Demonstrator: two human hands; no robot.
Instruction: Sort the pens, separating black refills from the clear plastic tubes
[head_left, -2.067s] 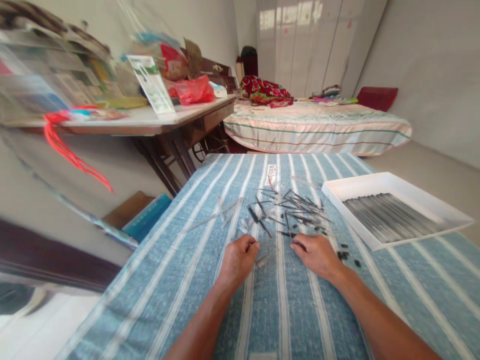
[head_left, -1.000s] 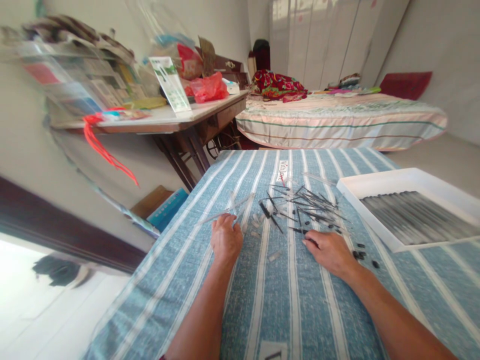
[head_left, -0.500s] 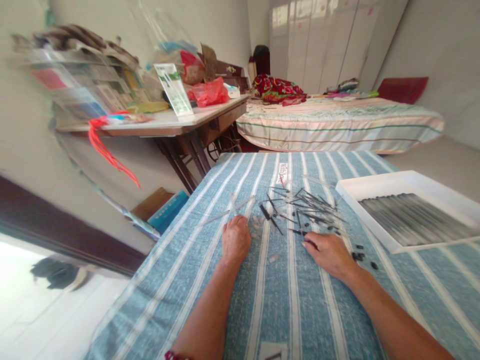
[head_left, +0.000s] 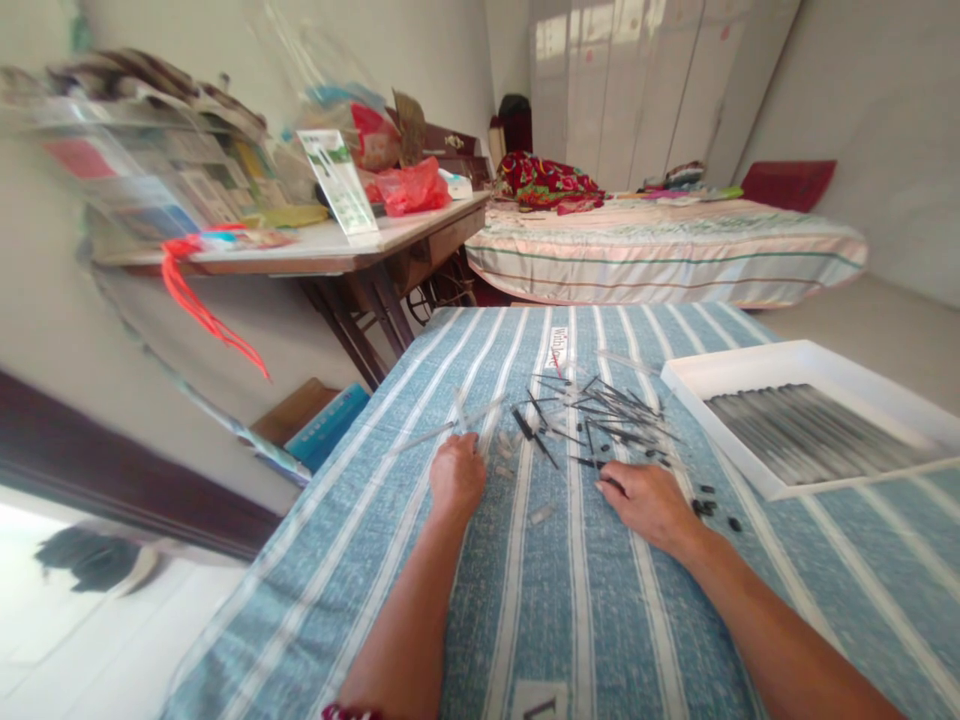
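Pinching a slim black piece [head_left: 589,463] in right hand [head_left: 648,502], with thumb and fingertips closed on its near end and its tip poking out leftward, close above the cloth-covered table [head_left: 615,640]. With left hand [head_left: 459,476], curling fingers down at the crossing clear strips [head_left: 425,437] – cannot tell if gripping one or only touching.

To judge by looks: likely very light, stiff, smooth plastic, apt to roll or skid. Probably best taken mid-length in a thumb-and-finger pinch; with clear strips, maybe brittle, so better not bent or squeezed hard.

Between and beyond the hands, scattered loosely: short translucent bits [head_left: 541,514], squarish and frosty; then a tangle of thin black rods [head_left: 615,408], straight, matte-looking, crossing at all angles. Just beside right wrist: stubby black caps [head_left: 734,523], too small to read in detail.

Farther right, on the table: a shallow white tray [head_left: 750,370], straight-walled and rigid-looking, with slender dark-ended sticks [head_left: 814,435] lined up side by side inside – blurry, seemingly see-through along the shafts. Underneath everything: blue-and-white striped fabric, woven, slightly rumpled toward the left edge.
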